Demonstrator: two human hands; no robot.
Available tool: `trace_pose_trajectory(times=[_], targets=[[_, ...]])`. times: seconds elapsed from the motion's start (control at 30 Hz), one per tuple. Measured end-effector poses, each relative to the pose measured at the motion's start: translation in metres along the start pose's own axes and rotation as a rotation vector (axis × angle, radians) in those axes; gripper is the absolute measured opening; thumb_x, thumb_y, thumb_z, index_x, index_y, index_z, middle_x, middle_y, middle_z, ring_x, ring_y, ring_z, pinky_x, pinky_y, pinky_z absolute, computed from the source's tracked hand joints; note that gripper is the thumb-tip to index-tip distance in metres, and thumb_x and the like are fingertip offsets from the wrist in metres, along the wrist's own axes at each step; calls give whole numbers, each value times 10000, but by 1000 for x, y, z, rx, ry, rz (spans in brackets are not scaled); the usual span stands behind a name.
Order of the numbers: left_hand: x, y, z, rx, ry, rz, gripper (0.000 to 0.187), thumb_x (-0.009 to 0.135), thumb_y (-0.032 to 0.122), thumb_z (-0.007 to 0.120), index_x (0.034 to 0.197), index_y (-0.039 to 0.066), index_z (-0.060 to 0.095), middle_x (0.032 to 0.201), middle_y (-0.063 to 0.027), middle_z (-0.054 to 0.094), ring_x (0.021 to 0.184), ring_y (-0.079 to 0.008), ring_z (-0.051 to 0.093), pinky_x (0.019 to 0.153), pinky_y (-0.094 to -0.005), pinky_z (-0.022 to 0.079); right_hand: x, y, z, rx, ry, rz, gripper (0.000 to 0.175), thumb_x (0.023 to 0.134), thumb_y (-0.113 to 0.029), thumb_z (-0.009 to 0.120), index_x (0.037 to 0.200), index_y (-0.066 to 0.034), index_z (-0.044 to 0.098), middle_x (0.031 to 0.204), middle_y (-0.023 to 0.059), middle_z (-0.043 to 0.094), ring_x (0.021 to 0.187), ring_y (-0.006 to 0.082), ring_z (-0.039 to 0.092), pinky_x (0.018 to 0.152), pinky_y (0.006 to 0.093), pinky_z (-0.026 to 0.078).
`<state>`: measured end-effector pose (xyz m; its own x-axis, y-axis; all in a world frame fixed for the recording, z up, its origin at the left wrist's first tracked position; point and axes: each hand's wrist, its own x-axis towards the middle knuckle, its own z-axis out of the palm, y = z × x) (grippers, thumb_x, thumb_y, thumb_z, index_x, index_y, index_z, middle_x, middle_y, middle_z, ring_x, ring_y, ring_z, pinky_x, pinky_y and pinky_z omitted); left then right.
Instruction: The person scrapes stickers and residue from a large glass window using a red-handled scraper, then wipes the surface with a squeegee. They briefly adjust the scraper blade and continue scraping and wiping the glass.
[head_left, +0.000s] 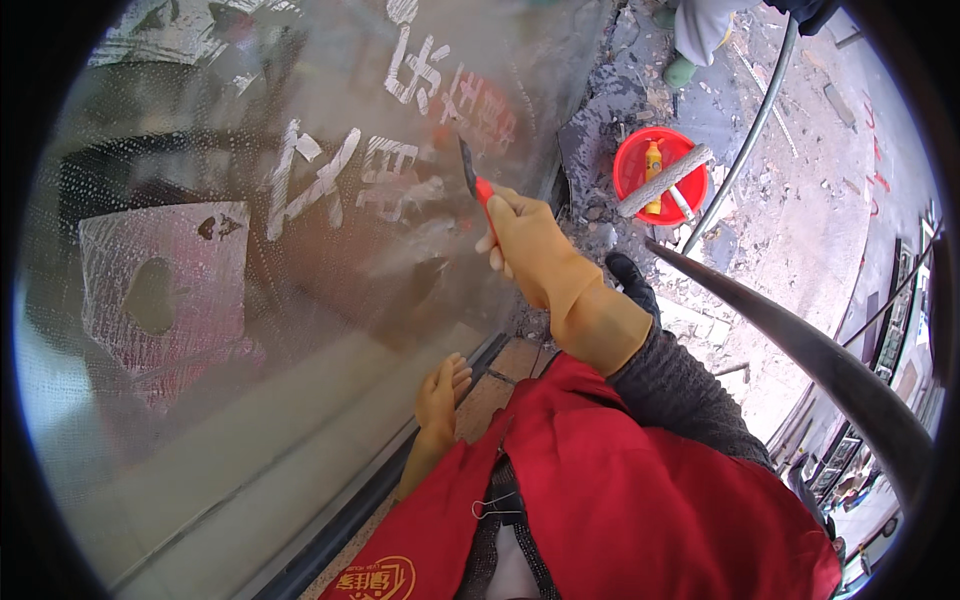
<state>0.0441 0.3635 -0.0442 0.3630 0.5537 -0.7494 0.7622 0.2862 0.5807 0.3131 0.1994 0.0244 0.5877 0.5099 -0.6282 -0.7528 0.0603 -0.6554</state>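
My right hand (529, 236), in a tan rubber glove, grips the red handle of a scraper (486, 196). Its narrow dark end reaches the wet window glass (315, 300), close to faded red painted characters (487, 112). White painted characters (315, 176) and a smeared playing-card picture (169, 292) mark the pane, which is covered in droplets and haze. Lower down, my left hand (444, 386), also in a tan glove, hangs beside the glass with loosely curled fingers. Nothing is visible in it, and whether it touches the pane is unclear.
A red basin (624, 169) on the rubble-strewn ground holds a yellow bottle (654, 159) and a fluffy window-washer sleeve (666, 181). A dark pole (810, 352) slants in from the right. Another person's leg (701, 34) stands beyond, near a thin grey pole (761, 124).
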Motion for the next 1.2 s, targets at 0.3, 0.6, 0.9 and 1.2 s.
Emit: trace_pose_trajectory(times=[0.3,0.6,0.9,1.2], targets=[[2,7,5,19,-54,35,473,1135,282,485,1437,-70,576,1430,-235,633,1275,-307,661,1102,-384,535,-14,-3,5,-208,114,-190,428,1085,-297,527,1490,-183,607,762,130,681,643,210,685,679,374,557],[2,-8,0,-30,-28,74,453,1113,305,557,1393,-45,620,1381,-201,669,1200,-285,694,996,-379,588,-4,-12,4,-293,201,-228,451,1094,-342,483,1489,-158,598,787,111,709,586,191,656,652,365,562],[-3,-3,10,-19,-24,67,463,1118,298,543,1406,-57,612,1375,-206,674,1205,-271,700,1037,-352,569,1,0,0,-175,85,-139,446,1104,-323,459,1461,-104,613,743,60,664,528,119,559,547,304,456],[-7,2,12,-24,-38,67,456,1123,292,531,1408,-55,609,1374,-205,672,1201,-275,696,1042,-357,565,6,-6,-4,-124,95,-154,498,1098,-275,529,1564,-102,508,826,107,699,628,116,628,597,335,506]])
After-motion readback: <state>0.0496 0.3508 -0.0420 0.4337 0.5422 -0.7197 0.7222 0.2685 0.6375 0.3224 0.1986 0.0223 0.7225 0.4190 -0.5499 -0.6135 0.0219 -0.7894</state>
